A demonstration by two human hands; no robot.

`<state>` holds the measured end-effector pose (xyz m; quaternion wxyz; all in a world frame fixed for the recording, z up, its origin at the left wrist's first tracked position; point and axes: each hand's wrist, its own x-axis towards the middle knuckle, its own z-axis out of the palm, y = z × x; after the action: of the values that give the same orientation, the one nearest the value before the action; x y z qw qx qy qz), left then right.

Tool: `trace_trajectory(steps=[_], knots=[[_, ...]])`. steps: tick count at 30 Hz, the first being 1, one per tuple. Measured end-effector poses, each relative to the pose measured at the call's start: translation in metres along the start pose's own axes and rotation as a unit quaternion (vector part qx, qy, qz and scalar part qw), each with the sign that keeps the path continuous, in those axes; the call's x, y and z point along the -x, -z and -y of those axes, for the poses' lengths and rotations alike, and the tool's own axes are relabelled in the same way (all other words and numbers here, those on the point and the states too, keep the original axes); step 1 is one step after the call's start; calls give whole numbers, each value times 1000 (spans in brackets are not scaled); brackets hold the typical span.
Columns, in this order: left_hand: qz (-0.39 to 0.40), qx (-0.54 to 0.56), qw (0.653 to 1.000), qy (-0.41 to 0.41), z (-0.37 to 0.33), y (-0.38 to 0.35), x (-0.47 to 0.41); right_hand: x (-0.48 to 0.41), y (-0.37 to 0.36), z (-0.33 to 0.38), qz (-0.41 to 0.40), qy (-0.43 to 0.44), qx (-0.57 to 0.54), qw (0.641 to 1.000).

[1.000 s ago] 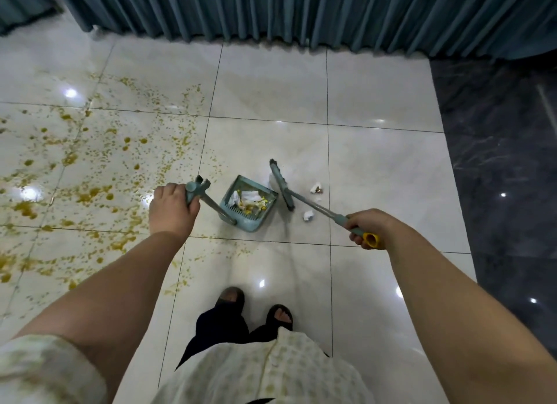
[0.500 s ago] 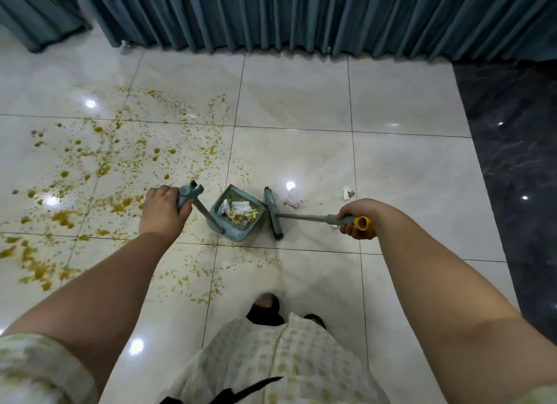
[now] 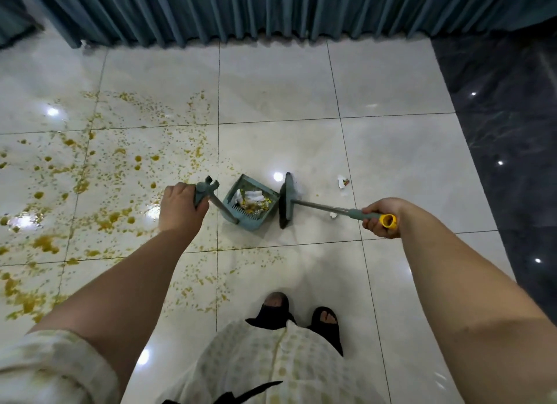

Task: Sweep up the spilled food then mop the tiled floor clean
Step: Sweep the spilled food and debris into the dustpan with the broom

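Item: dustpan [image 3: 250, 204], teal plastic, standing on the pale tiled floor [image 3: 391, 150] in front of the person's feet. Holds crumpled white scraps and yellow bits. Left hand [image 3: 180, 206] wrapped shut around the grip at the top of its long handle.

Item: broom [image 3: 286, 200], teal head on a thin metal shaft, set just beside the pan's open mouth. Right hand [image 3: 381, 218] closed around the grip near the yellow end cap.

Item: spilled food [image 3: 90, 174], yellow-brown specks and blobs, spread across the tiles to the left; looks wet and likely to smear.

Item: paper scraps [image 3: 343, 182], lying right of the broom, apart from it.

Handling: both tools look light and stiff; best held high on the handles, as here. Scraps are light and may skid on glossy tile.
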<state>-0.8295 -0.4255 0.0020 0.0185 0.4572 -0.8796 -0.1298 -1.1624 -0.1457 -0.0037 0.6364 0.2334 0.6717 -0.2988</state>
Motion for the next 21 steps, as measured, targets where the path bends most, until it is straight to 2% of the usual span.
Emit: trace_trajectory(steps=[12, 16, 21], knots=[[39, 21, 995, -95, -57, -24, -26, 15, 50, -26, -61, 18, -76, 995], [55, 25, 992, -114, -75, -33, -27, 29, 59, -31, -93, 42, -63, 993], [71, 27, 988, -134, -102, -43, -25, 43, 71, -39, -134, 80, 11, 988]])
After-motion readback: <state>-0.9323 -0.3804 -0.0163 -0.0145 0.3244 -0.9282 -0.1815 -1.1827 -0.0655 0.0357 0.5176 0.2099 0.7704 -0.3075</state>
